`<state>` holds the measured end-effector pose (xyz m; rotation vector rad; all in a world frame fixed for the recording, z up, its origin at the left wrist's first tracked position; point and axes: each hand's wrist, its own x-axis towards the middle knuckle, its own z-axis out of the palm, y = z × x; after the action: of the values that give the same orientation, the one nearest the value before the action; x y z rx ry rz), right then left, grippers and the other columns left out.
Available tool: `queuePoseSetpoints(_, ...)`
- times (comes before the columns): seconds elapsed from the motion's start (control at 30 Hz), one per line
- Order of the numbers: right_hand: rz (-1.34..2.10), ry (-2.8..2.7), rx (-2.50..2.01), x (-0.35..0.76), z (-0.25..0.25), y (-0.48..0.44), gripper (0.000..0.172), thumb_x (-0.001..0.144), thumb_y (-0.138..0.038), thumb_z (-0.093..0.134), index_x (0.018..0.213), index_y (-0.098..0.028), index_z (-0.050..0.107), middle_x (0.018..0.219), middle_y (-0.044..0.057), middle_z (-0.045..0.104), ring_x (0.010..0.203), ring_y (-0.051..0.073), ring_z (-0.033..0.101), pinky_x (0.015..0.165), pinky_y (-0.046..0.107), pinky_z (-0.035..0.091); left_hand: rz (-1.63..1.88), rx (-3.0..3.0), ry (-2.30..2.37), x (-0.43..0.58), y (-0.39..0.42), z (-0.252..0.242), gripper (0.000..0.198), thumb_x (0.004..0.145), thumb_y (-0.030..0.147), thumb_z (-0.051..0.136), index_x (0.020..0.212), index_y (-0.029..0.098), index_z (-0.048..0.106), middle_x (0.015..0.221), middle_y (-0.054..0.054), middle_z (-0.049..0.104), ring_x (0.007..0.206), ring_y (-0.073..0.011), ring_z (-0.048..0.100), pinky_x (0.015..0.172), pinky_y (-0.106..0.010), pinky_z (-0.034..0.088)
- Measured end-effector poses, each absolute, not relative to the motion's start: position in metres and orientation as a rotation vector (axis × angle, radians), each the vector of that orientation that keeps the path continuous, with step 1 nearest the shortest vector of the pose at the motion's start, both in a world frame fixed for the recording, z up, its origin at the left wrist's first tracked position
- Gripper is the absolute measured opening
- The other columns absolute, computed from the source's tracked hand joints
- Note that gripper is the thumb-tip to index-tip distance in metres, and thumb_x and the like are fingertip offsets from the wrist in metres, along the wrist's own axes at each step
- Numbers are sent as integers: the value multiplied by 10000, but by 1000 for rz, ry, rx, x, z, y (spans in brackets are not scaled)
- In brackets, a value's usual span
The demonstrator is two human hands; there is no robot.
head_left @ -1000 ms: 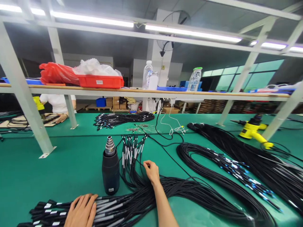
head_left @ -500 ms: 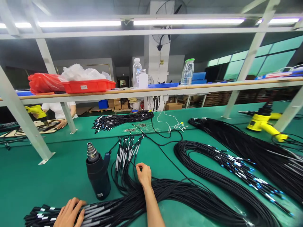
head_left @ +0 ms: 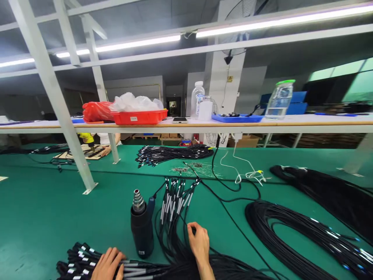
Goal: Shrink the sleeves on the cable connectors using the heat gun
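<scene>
My left fingers lie slightly spread and curved over the sleeved cable ends [head_left: 136,270], resting on them without a visible pinch, and the back of my left hand [head_left: 109,265] hides part of that bundle. My right fingers [head_left: 195,233] are bunched and curled down among the thin black cables just beside the upright heat gun [head_left: 142,225]; I cannot tell whether they pinch a cable. That heat gun stands between my hands, a little farther out, with its metal nozzle up and a blue part behind it. Just past it on the right, a fan of white-sleeved cable ends [head_left: 175,206] rises from the black cables, which run down towards my right hand. Right of the heat gun lies a black cable coil [head_left: 276,229] with blue-tipped ends, and beyond that a second black coil [head_left: 323,194]. Straight ahead of the heat gun, across the green bench mat [head_left: 43,217], lie a white cord [head_left: 244,171] and a bundle of black cables [head_left: 171,154]. A white shelf post [head_left: 58,97] stands left of it, partly blocking my view of a co-worker's hand [head_left: 105,151].
</scene>
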<state>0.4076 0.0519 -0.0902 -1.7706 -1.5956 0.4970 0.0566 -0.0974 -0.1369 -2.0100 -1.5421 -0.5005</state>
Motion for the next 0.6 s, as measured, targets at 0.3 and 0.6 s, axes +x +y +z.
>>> queuePoseSetpoints(0.3,590,-1685,-1747,406,-90,53,387,819,-409,438,917,-173,729,977,101,740,955,291,647,872,369,450,-600,-2099,-1998,100,-119,-74,212,924,259,426,998,243,624,1011,-30,644,1025,-218,596,943,-424,475)
queuePoseSetpoints(0.6,529,-1661,-1722,401,-74,49,351,755,-424,456,776,-206,730,869,69,765,868,265,695,776,324,504,-670,-2042,-1808,88,-116,-96,201,903,305,500,1059,261,620,1096,-14,664,1088,-229,608,932,-399,492)
